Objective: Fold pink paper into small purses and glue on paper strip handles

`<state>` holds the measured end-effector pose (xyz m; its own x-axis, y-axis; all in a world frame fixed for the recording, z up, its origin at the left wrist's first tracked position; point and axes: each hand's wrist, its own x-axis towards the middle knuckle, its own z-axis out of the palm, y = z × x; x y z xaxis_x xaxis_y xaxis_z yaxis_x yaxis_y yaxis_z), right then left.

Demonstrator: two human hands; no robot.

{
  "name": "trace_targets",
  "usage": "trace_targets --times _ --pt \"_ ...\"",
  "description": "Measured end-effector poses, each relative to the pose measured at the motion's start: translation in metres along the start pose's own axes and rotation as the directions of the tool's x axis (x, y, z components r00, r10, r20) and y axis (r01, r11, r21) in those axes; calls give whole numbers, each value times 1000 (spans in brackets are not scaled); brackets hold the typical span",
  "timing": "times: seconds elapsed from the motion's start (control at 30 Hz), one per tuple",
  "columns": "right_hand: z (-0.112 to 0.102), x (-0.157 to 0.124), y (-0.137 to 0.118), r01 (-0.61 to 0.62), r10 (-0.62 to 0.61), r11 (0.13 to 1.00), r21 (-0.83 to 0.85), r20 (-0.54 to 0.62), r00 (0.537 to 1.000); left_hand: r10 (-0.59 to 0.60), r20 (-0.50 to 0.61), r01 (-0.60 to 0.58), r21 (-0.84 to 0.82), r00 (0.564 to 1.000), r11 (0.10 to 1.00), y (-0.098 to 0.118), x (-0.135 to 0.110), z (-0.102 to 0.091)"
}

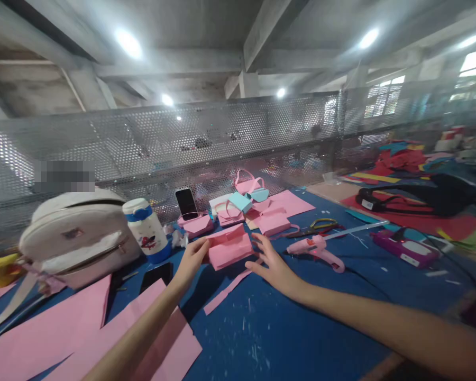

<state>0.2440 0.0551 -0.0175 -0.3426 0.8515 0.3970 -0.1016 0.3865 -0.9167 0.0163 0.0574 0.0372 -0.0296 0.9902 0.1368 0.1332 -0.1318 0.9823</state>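
One pink paper box (230, 250) was over the blue table (262, 338), its left end pinched by my left hand (193, 258); my right hand (276, 267) spread open at the other end, contact unclear. Squeezing too hard could have buckled its thin walls; reaching right could have snagged the cord (367, 282). I counted one glue gun (315, 250), two phones (186, 203) (156, 277), one bottle (146, 233), one backpack (77, 238).

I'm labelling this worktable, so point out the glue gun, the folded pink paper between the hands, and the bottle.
Glue gun (316, 250): head view, on its body.
Folded pink paper (230, 254): head view, front panel.
Bottle (146, 232): head view, its white side.
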Motion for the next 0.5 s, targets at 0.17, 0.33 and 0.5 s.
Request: trace_targets --times 0.17,0.33,0.5 --pt "1 4 3 -77 58 980 183 106 993 -36 -58 35 -12 998 999 13 -25 13" --pt "-2 1 -7 -101 75 977 190 140 987 -73 -141 67 -47 987 997 10 -46 23" --pt "-2 -2 -12 -142 113 970 198 153 982 -92 -178 73 -110 980 991 3 -58 29"
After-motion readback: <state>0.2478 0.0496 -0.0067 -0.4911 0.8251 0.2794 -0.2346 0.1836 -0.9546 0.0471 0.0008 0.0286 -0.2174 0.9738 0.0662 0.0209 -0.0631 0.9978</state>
